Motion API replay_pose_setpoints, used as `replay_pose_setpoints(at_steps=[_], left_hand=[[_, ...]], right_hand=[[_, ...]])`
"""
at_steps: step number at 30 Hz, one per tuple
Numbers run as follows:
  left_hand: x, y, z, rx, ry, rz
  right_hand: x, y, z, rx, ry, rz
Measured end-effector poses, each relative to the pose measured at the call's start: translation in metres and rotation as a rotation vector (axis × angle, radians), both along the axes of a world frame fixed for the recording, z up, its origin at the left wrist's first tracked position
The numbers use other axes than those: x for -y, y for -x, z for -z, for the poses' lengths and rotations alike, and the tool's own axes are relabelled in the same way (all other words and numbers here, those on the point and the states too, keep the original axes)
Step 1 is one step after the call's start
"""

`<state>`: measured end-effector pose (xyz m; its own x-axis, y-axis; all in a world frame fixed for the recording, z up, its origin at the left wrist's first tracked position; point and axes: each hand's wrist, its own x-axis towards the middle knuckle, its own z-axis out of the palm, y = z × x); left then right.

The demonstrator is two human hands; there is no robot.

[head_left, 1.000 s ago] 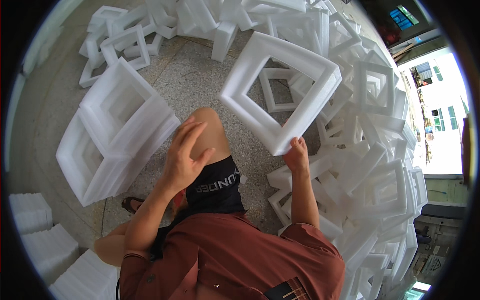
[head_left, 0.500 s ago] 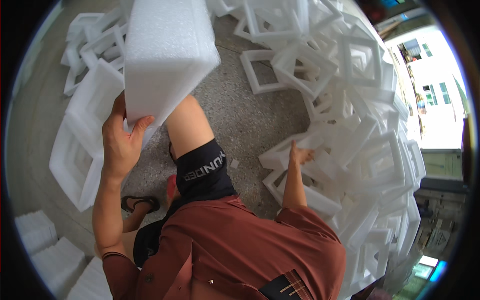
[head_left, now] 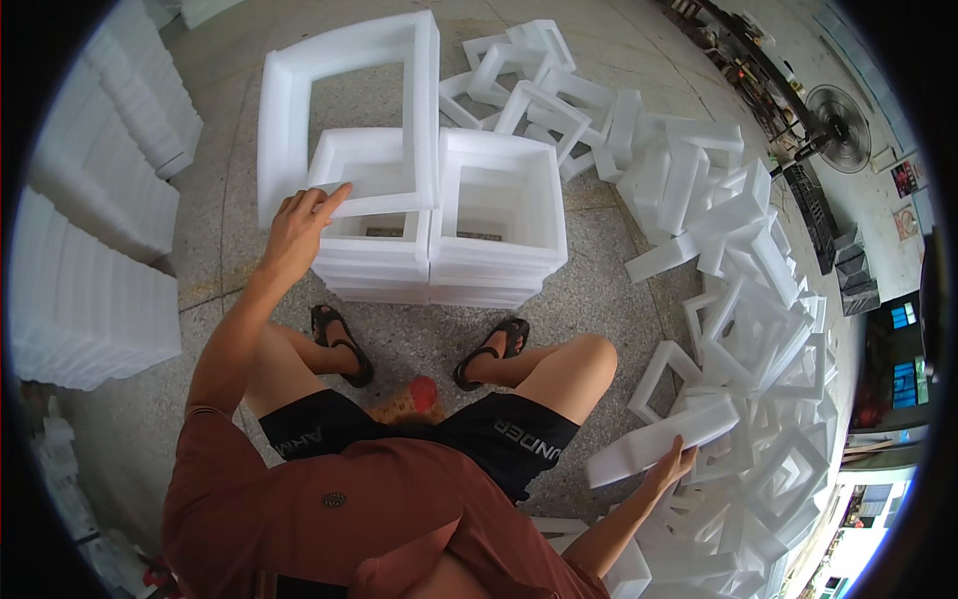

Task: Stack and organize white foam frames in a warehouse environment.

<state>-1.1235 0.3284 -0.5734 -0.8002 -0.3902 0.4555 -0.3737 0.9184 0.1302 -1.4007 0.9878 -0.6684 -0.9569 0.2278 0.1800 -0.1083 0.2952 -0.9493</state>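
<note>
I sit on a low seat over a speckled floor. My left hand (head_left: 297,225) grips a white foam square frame (head_left: 349,105) that stands tilted over the left stack of frames (head_left: 371,262). A second stack (head_left: 499,215) stands right beside it. My right hand (head_left: 675,465) reaches down at my right side and is closed on the edge of another white foam frame (head_left: 654,439) at the rim of the loose pile. My sandalled feet (head_left: 491,351) rest in front of the two stacks.
A big heap of loose foam frames (head_left: 758,299) curves along my right side and the far floor. Tall stacks of white foam slabs (head_left: 90,260) line the left. A standing fan (head_left: 836,115) is at the far right.
The frame that my left hand held up high has come down over the left stack. My right hand, which was touching the pile, now grips a frame at its edge. The view has swung toward the stacks.
</note>
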Motion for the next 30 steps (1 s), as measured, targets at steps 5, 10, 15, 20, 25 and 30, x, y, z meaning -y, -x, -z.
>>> replay_pose_setpoints(at_steps=[5, 10, 15, 20, 25, 30], left_hand=[[0.013, -0.007, 0.051, 0.194, 0.083, -0.038], [0.009, 0.003, 0.061, 0.22, -0.018, -0.024], [0.012, 0.014, 0.062, 0.241, -0.129, -0.004], [0.008, -0.002, 0.064, 0.176, -0.196, -0.042], [0.008, 0.012, 0.068, 0.079, -0.114, -0.042], [0.012, 0.008, 0.072, 0.074, -0.143, -0.07]], right_hand=[[0.222, 0.035, -0.145, -0.112, -0.391, -0.504], [0.419, 0.049, -0.139, -0.437, -0.79, -0.682], [0.528, 0.033, -0.117, -0.137, -0.786, -0.782], [0.499, 0.011, -0.083, -0.245, -0.814, -1.175], [0.452, 0.016, -0.06, -0.508, -1.113, -1.193], [0.472, 0.0, -0.078, -0.639, -0.922, -1.186]])
